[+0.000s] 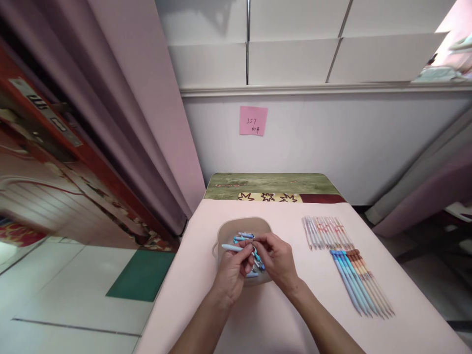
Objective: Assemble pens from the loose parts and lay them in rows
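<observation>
Pen (231, 247) pinched by both hands' fingers (248, 251) over tray (221, 235); pen rows (346, 263) right.

Prob. home rm, curtains (147, 123), tiled floor (73, 290), cloth-covered table (295, 305)

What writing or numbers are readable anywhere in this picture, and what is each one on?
"357": handwritten on the pink sticky note stuck to the white wall.
Second line on that note: a few handwritten marks, too small to read.
Pale pens laid out on the table: reddish print on the barrels, too blurred to read.
Metal plate on the red door at left: marks too blurred to read.
Nothing else readable.
</observation>
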Demonstrator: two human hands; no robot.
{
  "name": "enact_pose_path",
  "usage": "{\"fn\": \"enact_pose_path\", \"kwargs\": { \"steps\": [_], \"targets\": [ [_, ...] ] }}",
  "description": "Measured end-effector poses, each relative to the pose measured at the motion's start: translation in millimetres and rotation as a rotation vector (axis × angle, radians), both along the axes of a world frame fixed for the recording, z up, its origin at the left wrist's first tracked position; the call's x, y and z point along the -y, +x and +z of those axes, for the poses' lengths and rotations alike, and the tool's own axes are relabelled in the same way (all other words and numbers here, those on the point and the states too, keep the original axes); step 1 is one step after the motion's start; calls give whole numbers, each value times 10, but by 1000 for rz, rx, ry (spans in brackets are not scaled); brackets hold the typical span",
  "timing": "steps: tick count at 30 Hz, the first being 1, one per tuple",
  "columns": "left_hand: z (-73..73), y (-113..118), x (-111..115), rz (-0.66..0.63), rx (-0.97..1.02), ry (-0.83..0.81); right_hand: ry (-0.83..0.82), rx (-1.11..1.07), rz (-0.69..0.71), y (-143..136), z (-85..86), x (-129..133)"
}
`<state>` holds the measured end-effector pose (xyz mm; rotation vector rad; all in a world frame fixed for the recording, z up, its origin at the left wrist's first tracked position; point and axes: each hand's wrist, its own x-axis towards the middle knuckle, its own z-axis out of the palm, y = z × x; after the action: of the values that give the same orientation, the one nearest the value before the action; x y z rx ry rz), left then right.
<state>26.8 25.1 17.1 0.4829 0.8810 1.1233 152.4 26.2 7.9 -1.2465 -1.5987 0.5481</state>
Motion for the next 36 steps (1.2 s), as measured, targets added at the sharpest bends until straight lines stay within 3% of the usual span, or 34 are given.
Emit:
{"fn": "enact_pose_path", "kwargs": {
  "steps": [8,14,17,22,26,36],
  "targets": [
    [12,27,-2,16,-59,44,-234,-220,-19,-19,29,17],
    [44,33,6,-2,-96,19,-324,-453,114,-29,-5,3],
    [55,26,3,-5,-87,-8,-261,-371,143,-7,15,1],
    [28,19,9,-28,-75,-30,-12,0,66,61,31,5],
    [-13,20,15,-46,-62,-61,135,172,116,99,9,12],
    [67,-242,-197,-19,-236,89,-146,-67,-2,228,98,-196]
  ]
}}
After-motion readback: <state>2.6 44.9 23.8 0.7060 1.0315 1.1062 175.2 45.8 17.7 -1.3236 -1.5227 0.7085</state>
